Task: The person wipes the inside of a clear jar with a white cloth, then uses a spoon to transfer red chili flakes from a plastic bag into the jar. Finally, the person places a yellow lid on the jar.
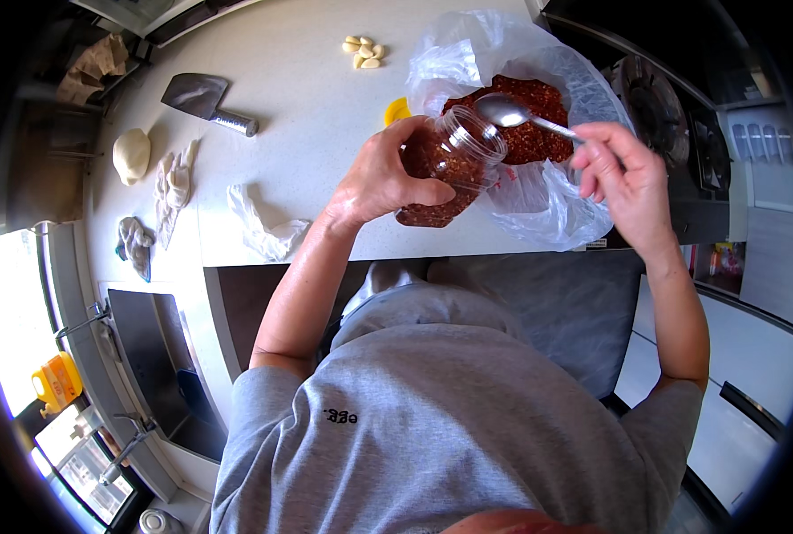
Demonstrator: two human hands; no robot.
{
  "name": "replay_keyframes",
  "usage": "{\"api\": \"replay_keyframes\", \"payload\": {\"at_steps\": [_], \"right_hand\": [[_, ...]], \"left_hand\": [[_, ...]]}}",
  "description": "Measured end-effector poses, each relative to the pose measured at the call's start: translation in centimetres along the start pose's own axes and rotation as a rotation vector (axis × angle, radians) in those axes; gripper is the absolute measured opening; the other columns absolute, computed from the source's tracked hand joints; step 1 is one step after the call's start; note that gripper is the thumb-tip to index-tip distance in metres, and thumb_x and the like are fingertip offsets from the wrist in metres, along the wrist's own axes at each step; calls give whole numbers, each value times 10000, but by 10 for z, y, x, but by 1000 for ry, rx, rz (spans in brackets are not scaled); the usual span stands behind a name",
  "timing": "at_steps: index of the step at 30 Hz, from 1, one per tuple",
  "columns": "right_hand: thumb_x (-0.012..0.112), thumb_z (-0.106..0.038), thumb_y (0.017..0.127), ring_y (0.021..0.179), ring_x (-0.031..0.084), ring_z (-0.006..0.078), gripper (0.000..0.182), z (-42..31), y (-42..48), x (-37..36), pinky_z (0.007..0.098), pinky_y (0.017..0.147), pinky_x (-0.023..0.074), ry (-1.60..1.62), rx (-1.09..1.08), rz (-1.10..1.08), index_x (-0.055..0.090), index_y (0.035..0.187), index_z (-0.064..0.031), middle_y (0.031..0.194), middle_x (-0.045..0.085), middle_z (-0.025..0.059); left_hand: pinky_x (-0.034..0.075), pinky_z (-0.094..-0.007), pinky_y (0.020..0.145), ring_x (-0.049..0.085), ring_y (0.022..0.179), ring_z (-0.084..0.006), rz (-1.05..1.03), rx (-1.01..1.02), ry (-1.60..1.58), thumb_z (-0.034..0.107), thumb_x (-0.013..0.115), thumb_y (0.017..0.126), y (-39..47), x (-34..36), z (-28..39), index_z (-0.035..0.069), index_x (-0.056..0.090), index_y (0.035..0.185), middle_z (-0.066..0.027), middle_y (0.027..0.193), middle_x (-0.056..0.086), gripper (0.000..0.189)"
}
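My left hand (386, 173) grips a clear jar (446, 170) that is tilted to the right and holds red chili paste. Between the thumb and fingers of my right hand (620, 177) is the handle of a metal spoon (503, 110). The spoon's bowl is just past the jar's open mouth, over a mass of red chili paste (533, 130) lying in a spread-out clear plastic bag (557, 207). Partly hidden behind the jar and my left hand is a yellow lid (396, 111).
Peeled garlic cloves (364, 52) lie at the counter's back. Leftward are a cleaver (199, 97), a pale rounded lump (131, 156), gloves (175, 187), a cloth (136, 243) and a crumpled plastic bag (263, 227). A sink (149, 354) is at lower left, a gas stove (653, 107) at right.
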State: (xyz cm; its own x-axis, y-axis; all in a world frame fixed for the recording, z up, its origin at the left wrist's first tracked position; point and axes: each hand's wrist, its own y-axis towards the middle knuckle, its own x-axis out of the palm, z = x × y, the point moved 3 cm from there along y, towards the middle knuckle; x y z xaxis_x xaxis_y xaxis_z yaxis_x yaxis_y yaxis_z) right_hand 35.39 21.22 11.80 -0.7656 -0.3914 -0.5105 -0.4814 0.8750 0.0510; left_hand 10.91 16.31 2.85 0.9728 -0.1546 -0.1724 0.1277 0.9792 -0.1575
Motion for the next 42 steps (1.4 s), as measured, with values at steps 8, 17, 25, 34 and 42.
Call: {"api": "replay_keyframes", "payload": {"at_steps": [8, 17, 25, 34, 42], "right_hand": [[444, -71, 932, 517, 557, 77, 176, 59, 27, 23, 203, 420, 415, 19, 405, -96, 575, 1024, 0, 729, 594, 55], [458, -106, 942, 541, 547, 74, 194, 73, 34, 57, 198, 430, 428, 394, 582, -220, 552, 1053, 22, 754, 599, 67], [493, -126, 926, 572, 552, 81, 197, 85, 27, 22, 208, 467, 444, 527, 614, -123, 564, 1037, 20, 789, 608, 73], [490, -123, 929, 566, 537, 72, 211, 54, 15, -10, 200, 473, 433, 482, 499, -12, 567, 1057, 27, 790, 602, 67], [453, -30, 928, 550, 543, 56, 163, -5, -2, 12, 191, 478, 424, -70, -43, -119, 581, 1029, -23, 733, 589, 30]], "left_hand": [[422, -310, 881, 557, 901, -174, -16, 10, -11, 219, 752, 524, -11, -9, -11, -44, 511, 1200, -84, 1001, 601, 764], [457, -320, 854, 579, 902, -214, 34, 19, -8, 252, 765, 514, -19, -12, -22, -33, 513, 1191, -119, 997, 609, 777], [464, -314, 835, 584, 875, -213, 19, 30, 5, 245, 755, 523, -17, -9, -11, -28, 538, 1156, -116, 963, 615, 723], [476, -316, 813, 601, 862, -211, 27, 10, 23, 250, 759, 536, -6, -4, -3, -19, 561, 1106, -121, 945, 627, 661], [478, -308, 817, 607, 861, -205, 22, 2, -6, 248, 764, 536, -1, 0, -3, -23, 553, 1105, -121, 932, 632, 665]]}}
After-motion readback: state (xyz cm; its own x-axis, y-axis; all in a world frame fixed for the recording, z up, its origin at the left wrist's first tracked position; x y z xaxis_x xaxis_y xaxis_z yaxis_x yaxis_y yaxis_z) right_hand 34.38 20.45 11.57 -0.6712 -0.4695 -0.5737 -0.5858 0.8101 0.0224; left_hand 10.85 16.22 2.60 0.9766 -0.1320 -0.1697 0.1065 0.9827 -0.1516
